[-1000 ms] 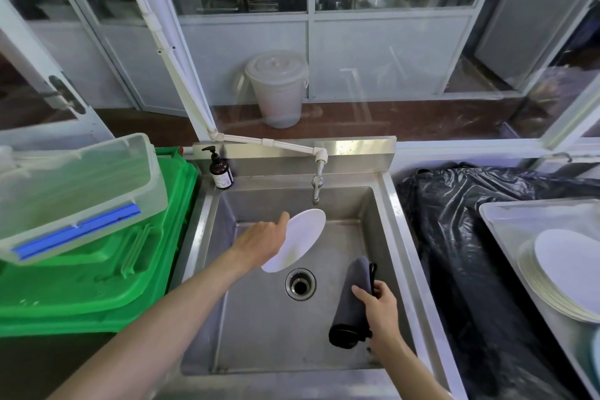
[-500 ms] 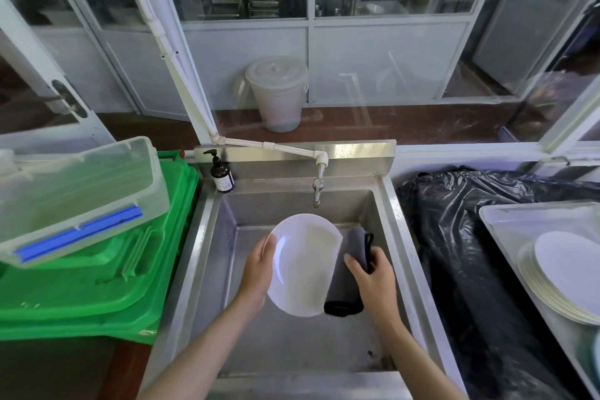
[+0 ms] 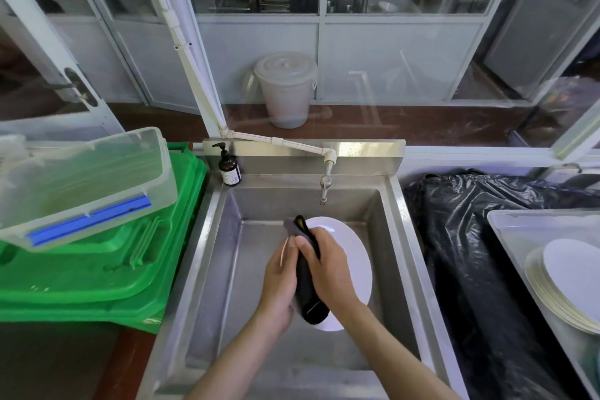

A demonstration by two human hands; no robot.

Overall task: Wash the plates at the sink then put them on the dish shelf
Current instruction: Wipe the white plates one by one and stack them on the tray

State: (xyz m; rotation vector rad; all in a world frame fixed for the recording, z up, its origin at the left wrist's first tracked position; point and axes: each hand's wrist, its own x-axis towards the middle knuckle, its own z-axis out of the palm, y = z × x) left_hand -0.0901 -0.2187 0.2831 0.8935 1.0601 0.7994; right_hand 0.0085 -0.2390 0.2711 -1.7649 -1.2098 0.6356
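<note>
Two hands over the sink (image 3: 397, 201): left hand (image 3: 279, 282) gripped plate (image 3: 352, 256) by its left rim, held tilted above basin; right hand (image 3: 328, 266) clutched dark cloth (image 3: 306, 289), pressed lengthwise on plate's face. Stack (image 3: 571, 289) lay far right.

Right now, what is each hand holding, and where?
The left hand grips the plate by its left rim. The right hand grips a dark cloth around its middle, against the plate.

Two hands (image 3: 305, 279), one cloth (image 3: 306, 282), one sink (image 3: 227, 237)
</note>
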